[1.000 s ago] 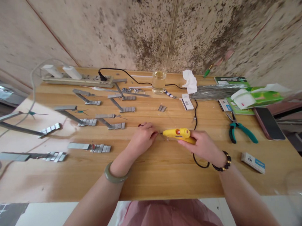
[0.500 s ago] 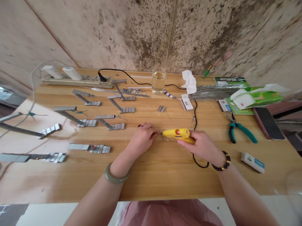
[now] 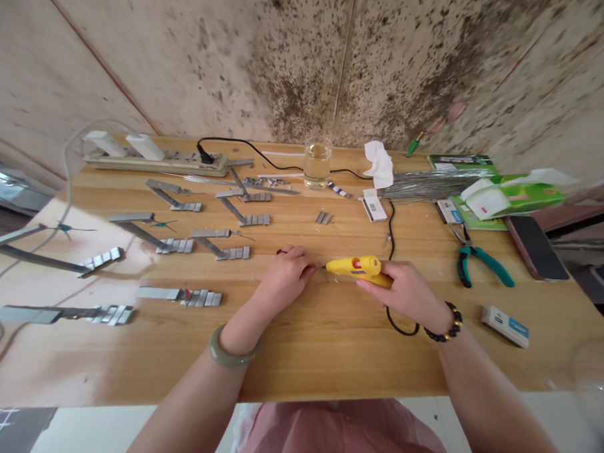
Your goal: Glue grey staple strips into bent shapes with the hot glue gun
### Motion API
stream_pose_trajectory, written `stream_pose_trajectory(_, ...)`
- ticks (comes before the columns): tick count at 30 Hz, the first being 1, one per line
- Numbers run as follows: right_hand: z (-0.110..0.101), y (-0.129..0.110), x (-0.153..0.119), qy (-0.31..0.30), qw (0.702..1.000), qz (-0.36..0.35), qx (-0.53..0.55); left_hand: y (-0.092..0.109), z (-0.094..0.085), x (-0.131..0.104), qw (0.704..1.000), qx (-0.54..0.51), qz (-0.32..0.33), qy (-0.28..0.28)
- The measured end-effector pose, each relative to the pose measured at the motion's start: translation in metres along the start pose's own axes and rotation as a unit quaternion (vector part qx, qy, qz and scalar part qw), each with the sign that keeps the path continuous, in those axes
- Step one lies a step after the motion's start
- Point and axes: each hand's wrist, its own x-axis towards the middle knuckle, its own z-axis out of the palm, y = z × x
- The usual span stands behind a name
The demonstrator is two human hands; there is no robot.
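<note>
My right hand (image 3: pixel 403 290) is wrapped round the handle of a yellow hot glue gun (image 3: pixel 358 266), whose nozzle points left. Just off that nozzle, my left hand (image 3: pixel 288 274) has its fingertips pinched together close to the wooden tabletop. Whatever sits between those fingertips is too small to make out. A few short grey strips (image 3: pixel 324 217) lie together beyond the hands. Left of my left hand, several grey folded-strip pieces with ridged ends stand or lie, among them one with a red bit (image 3: pixel 200 298).
Behind stand a glass of pale liquid (image 3: pixel 318 164) and a power strip (image 3: pixel 154 163). At right lie teal-handled pliers (image 3: pixel 481 262), a phone (image 3: pixel 537 247), a small box (image 3: pixel 505 326) and a bundle of thin wires (image 3: pixel 430 183). The glue gun's black cord (image 3: pixel 392 229) trails behind my right hand.
Almost nothing differs. The glue gun and my right hand sit very slightly farther right, while my left hand keeps its place.
</note>
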Motion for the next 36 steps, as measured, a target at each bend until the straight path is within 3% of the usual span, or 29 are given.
stream_pose_trajectory(36, -0.0002, 0.0, -0.0006, -0.005, 1.0, 0.007, 0.013, -0.0007, 0.0004, -0.0009, 1.0, -0.006, 0.002, -0.003)
